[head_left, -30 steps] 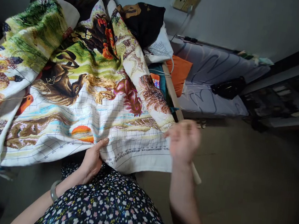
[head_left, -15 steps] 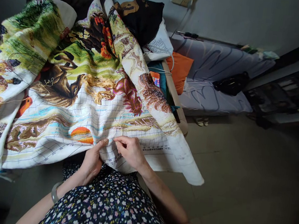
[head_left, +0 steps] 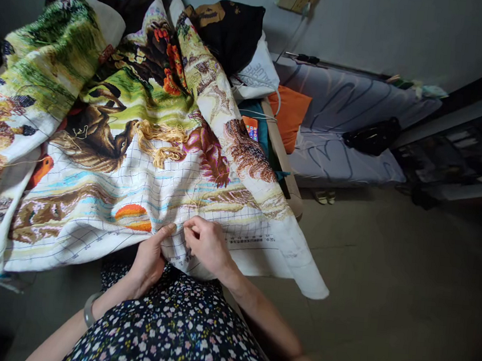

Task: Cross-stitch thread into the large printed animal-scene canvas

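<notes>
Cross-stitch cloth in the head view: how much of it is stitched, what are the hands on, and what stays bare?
Done: the upper and left parts of the cross-stitch cloth are filled with coloured stitching, including an orange patch. In hand: the left hand grips the near edge, and the right hand pinches at the cloth; no needle is discernible. Left: the gridded white area near the hands is mostly unstitched.

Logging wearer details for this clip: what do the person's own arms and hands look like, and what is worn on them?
Both forearms are bare, with no sleeves or gloves in view. The left hand has a pale grey-green bangle at its wrist. The right hand shows no visible jewellery. A dark flower-print dress covers the lap.
</notes>
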{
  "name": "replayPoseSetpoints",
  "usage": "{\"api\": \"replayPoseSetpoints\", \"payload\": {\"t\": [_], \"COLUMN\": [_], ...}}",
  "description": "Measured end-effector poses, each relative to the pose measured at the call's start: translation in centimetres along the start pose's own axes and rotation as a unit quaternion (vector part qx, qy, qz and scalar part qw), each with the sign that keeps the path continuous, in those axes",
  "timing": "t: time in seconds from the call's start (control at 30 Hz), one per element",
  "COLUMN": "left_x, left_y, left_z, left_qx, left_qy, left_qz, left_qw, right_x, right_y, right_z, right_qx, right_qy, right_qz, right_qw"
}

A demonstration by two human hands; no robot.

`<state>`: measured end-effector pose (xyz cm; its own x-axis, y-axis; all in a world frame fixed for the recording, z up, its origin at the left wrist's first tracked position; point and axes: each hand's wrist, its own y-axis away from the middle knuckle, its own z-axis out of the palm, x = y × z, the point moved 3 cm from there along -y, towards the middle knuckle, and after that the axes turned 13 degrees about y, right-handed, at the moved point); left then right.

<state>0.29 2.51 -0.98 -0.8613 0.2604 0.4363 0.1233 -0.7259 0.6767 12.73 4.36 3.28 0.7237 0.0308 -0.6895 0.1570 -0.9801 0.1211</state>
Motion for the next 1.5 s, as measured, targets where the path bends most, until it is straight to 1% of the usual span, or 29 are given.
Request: {"api": "replayPoseSetpoints", "payload": {"t": [0.1,0.2,0.4,0.6,0.8,1.13,1.37,1.5], "left_x": [-0.1,-0.2,-0.5,-0.5,-0.5,-0.4,-0.4,-0.4], "left_y": [0.0,-0.1,-0.3,-0.2,-0.1,-0.3,0.1,0.2], "left_z": [0.0,-0.2,-0.2,-0.1,0.1,0.0,0.3,0.3], "left_qx": [0.005,0.016,0.035,0.035,0.027,0.032,0.017,-0.003], "left_qy": [0.005,0.006,0.007,0.004,0.002,0.010,0.012,0.013], "left_qz": [-0.014,-0.023,-0.037,-0.050,-0.043,-0.053,-0.040,-0.012], "left_qw": [1.000,1.000,0.999,0.998,0.999,0.998,0.999,1.000], "right_x": [0.6,1.1,1.2,1.0,1.1,0.9,1.0,1.1], "right_y": [0.5,0.7,0.7,1.0,1.0,1.0,0.8,0.6], "right_z": [1.3,2.0,2.1,2.2,2.6,2.2,2.5,2.5], "right_qx": [-0.026,-0.017,0.021,0.051,0.070,0.086,0.066,0.051], "right_qy": [-0.101,-0.150,-0.157,-0.170,-0.187,-0.133,-0.206,-0.245], "right_qz": [0.052,0.065,0.061,0.064,0.076,0.046,0.102,0.123], "right_qw": [0.993,0.986,0.986,0.982,0.977,0.986,0.971,0.960]}}
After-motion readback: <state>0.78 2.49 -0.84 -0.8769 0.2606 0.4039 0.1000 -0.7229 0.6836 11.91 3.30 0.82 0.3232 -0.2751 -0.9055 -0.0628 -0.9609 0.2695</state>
